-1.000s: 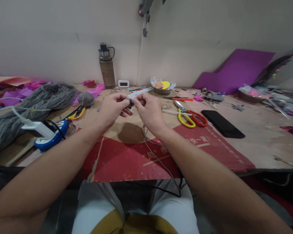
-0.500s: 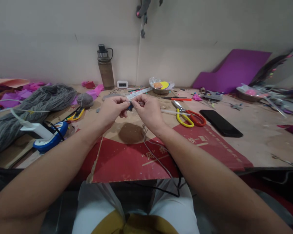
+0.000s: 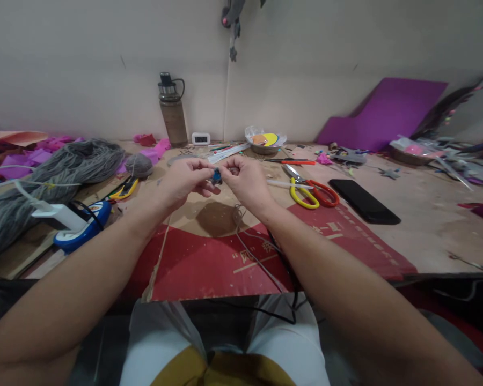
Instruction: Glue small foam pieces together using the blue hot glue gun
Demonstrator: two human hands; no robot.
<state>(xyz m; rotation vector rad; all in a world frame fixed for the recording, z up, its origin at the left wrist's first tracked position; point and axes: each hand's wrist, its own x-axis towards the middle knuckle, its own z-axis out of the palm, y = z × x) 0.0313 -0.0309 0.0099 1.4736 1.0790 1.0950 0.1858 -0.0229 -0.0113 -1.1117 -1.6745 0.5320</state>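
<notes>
My 2 hands meet in front of me, raised over the worktable. With my left hand (image 3: 187,179) I pinch a small blue-and-dark piece (image 3: 216,176) between thumb and fingers, the lower fingers loosely bent. My right hand (image 3: 245,182) is curled inward, thumb and forefinger closed on the other side of the same piece — it sits right between my fingertips, too small and blurred for me to tell its shape.

Beneath them lies a red-and-tan cardboard sheet (image 3: 201,268), with a thin grey cord (image 3: 249,251) trailing over it below my right wrist. Just beyond that wrist are scissors (image 3: 326,194) with 1 yellow and 1 red handle, their blades parted, and then a black phone (image 3: 364,201).

On my left are a yellow-handled tool (image 3: 129,188), a ball of grey yarn (image 3: 139,165), a big grey skein (image 3: 86,163) and a blue power strip (image 3: 70,242) with a white plug in it.

Farther back stand a bottle (image 3: 174,123), a small white clock (image 3: 200,139) and a bowl (image 3: 265,149) — a purple sheet (image 3: 380,115) leans against the wall to the right.
</notes>
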